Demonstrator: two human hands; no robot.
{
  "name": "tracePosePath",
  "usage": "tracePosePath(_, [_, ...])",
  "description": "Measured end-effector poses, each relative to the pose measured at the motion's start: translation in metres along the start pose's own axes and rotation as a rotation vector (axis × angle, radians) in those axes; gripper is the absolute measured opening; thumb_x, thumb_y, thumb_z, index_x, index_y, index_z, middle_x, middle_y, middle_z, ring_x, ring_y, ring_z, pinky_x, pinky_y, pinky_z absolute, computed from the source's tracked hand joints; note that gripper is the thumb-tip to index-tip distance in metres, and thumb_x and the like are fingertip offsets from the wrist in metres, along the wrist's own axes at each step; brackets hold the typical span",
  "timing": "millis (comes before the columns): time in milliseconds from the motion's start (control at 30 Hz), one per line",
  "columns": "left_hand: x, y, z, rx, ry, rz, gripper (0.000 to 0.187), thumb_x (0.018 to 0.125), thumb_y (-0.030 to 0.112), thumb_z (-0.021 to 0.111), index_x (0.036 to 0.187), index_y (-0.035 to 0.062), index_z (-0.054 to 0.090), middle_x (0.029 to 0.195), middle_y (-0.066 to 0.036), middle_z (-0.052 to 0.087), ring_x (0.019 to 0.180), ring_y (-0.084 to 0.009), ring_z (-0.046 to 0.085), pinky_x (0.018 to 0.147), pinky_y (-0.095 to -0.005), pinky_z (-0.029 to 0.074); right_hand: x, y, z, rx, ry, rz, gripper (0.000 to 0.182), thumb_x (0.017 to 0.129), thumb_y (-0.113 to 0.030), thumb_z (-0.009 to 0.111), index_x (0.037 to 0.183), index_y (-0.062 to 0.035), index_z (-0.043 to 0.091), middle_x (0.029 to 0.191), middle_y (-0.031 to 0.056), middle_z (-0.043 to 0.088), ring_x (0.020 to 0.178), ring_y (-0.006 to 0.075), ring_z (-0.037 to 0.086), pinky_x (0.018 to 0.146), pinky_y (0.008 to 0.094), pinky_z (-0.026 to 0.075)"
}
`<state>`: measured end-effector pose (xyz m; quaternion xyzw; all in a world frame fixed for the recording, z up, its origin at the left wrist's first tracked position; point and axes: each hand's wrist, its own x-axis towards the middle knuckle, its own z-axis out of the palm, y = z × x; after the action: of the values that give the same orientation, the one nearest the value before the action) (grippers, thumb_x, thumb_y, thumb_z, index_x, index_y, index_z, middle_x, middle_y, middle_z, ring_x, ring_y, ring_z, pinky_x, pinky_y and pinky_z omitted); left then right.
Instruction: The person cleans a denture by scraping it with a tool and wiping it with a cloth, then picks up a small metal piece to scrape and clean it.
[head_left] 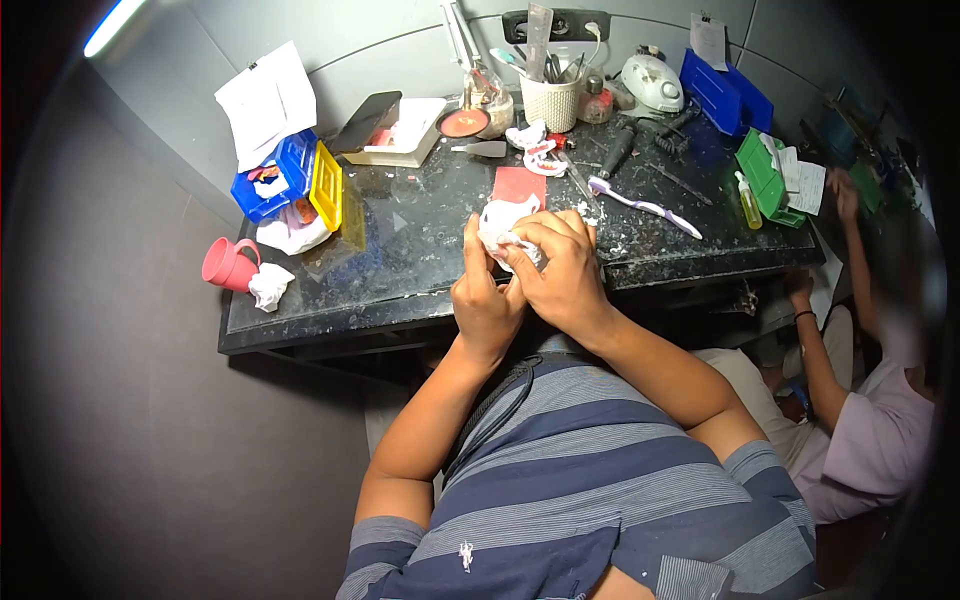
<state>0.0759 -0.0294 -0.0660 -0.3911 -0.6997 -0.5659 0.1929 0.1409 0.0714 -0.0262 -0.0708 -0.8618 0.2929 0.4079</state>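
Just above the front edge of the table, both hands meet around a white plaster cast [508, 213]. My left hand [486, 300] is closed on its left and lower side, thumb raised along it. From the right, my right hand [562, 265] pinches a crumpled white cloth or tissue [524, 252] against the near side of the cast. The fingers hide much of both things. Behind the hands lies a red wax sheet [519, 184]. Past it sits a denture model with red gums and white teeth [544, 158].
A purple-white toothbrush [648, 208] lies right of my hands. Farther back stand a woven cup of tools [550, 104] and a white box [400, 140]. At left are blue and yellow bins [285, 180] and a pink mug [229, 264]. Another person [870, 430] sits at right near a green bin [770, 180].
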Motion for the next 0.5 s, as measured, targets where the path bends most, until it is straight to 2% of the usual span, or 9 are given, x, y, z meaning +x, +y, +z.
tracePosePath(33, [0.000, 0.000, 0.001, -0.001, -0.001, 0.001, 0.070, 0.082, 0.005, 0.072, 0.139, -0.0123, 0.036, 0.080, -0.019, 0.069, 0.071, -0.0276, 0.073, 0.059, -0.0320, 0.055, 0.000, -0.002, -0.004, 0.011, -0.005, 0.010, 0.019, 0.082, -0.022, 0.072, 0.090, -0.0052, 0.072, 0.092, 0.0056, 0.069, 0.093, 0.0255, 0.055, 0.085, 0.0391, 0.037])
tracePosePath(100, [0.001, -0.002, 0.002, -0.006, 0.047, 0.032, 0.068, 0.084, 0.005, 0.074, 0.140, -0.0080, 0.038, 0.087, -0.016, 0.072, 0.079, -0.0160, 0.071, 0.066, -0.0277, 0.054, 0.000, 0.000, -0.009, 0.025, -0.006, 0.016, 0.017, 0.081, -0.019, 0.071, 0.091, -0.0049, 0.072, 0.094, 0.0057, 0.069, 0.094, 0.0252, 0.056, 0.087, 0.0385, 0.037])
tracePosePath(233, [0.008, 0.010, 0.000, -0.044, 0.061, -0.025, 0.073, 0.082, 0.006, 0.076, 0.142, -0.0099, 0.037, 0.088, -0.017, 0.072, 0.080, -0.0150, 0.070, 0.069, -0.0276, 0.055, 0.007, 0.007, -0.027, 0.038, 0.053, -0.017, 0.014, 0.079, -0.008, 0.070, 0.092, -0.0031, 0.073, 0.098, 0.0070, 0.070, 0.094, 0.0266, 0.058, 0.087, 0.0374, 0.042])
tracePosePath(300, [0.011, 0.018, -0.005, -0.049, 0.028, -0.190, 0.073, 0.084, 0.005, 0.076, 0.142, -0.0126, 0.035, 0.090, -0.015, 0.073, 0.081, -0.0130, 0.069, 0.071, -0.0258, 0.054, 0.013, 0.012, -0.038, 0.034, 0.138, -0.036, 0.015, 0.077, -0.001, 0.070, 0.092, -0.0009, 0.072, 0.100, 0.0097, 0.071, 0.091, 0.0278, 0.061, 0.085, 0.0373, 0.048])
tracePosePath(333, [0.011, 0.015, -0.004, -0.048, 0.027, -0.193, 0.073, 0.084, 0.005, 0.076, 0.142, -0.0126, 0.035, 0.090, -0.015, 0.073, 0.081, -0.0130, 0.069, 0.071, -0.0258, 0.054, 0.016, 0.014, -0.041, 0.043, 0.178, -0.024, 0.016, 0.077, 0.000, 0.071, 0.093, -0.0009, 0.072, 0.100, 0.0109, 0.070, 0.093, 0.0276, 0.061, 0.086, 0.0371, 0.048])
tracePosePath(400, [0.013, 0.010, -0.002, -0.265, 0.063, -0.291, 0.073, 0.086, 0.003, 0.075, 0.142, -0.0147, 0.033, 0.090, -0.012, 0.073, 0.080, -0.0108, 0.067, 0.072, -0.0233, 0.053, 0.021, 0.018, -0.050, 0.013, 0.209, -0.010, 0.016, 0.078, -0.001, 0.072, 0.094, -0.0011, 0.072, 0.100, 0.0115, 0.070, 0.093, 0.0284, 0.062, 0.085, 0.0369, 0.049])
tracePosePath(500, [0.014, 0.013, -0.004, -0.308, 0.069, -0.362, 0.065, 0.085, 0.002, 0.075, 0.136, -0.0139, 0.038, 0.088, -0.011, 0.072, 0.077, -0.0084, 0.065, 0.071, -0.0203, 0.051, 0.026, 0.028, -0.058, 0.018, 0.241, 0.016, 0.018, 0.081, -0.006, 0.075, 0.097, 0.0010, 0.072, 0.099, 0.0135, 0.071, 0.091, 0.0299, 0.065, 0.083, 0.0364, 0.051])
